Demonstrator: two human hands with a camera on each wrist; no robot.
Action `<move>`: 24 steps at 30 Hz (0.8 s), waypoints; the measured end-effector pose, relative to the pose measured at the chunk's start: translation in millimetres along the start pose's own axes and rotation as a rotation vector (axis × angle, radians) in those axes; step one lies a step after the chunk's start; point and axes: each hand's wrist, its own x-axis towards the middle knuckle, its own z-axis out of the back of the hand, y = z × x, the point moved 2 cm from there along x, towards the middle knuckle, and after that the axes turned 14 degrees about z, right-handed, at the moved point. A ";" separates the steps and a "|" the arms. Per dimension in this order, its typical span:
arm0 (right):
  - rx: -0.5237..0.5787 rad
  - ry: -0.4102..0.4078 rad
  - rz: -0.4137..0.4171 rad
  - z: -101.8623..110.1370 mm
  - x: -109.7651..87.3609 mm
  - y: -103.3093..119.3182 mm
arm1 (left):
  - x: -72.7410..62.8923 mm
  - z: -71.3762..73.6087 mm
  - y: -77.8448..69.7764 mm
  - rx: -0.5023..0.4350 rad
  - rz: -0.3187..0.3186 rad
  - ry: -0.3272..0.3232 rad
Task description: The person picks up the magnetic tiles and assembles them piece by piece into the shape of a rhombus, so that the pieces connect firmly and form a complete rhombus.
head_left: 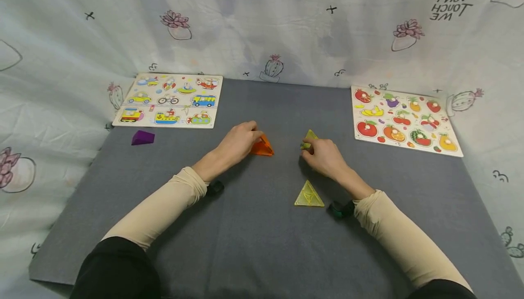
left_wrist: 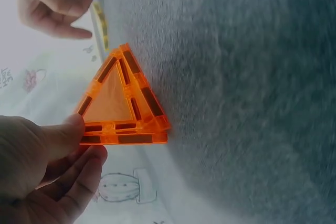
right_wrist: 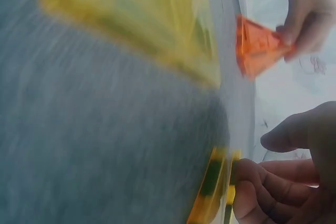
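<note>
My left hand (head_left: 239, 142) pinches an orange triangular magnetic-tile piece (head_left: 264, 146) between thumb and fingers. In the left wrist view that orange piece (left_wrist: 113, 100) shows joined triangle frames with dark strips along the edges. Around the far yellow triangular tile (head_left: 311, 134) is my right hand (head_left: 325, 155). From the right wrist, its fingers (right_wrist: 252, 182) touch the side of this yellow tile (right_wrist: 210, 198), while the thumb stands apart from it. Nearer me, another yellow triangular piece (head_left: 309, 195) lies on the table; it is blurred in the right wrist view.
A purple block-like piece (head_left: 143, 138) lies at the left of the grey table (head_left: 254, 244). Behind it is a vehicle puzzle board (head_left: 184, 92); a fruit puzzle board (head_left: 425, 108) lies at the back right. A printed white curtain (head_left: 294, 30) hangs behind.
</note>
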 end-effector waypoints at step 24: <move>-0.021 -0.058 -0.084 13.5 -12.4 -32.1 | 1.0 10.5 39.0 -0.070 0.145 0.005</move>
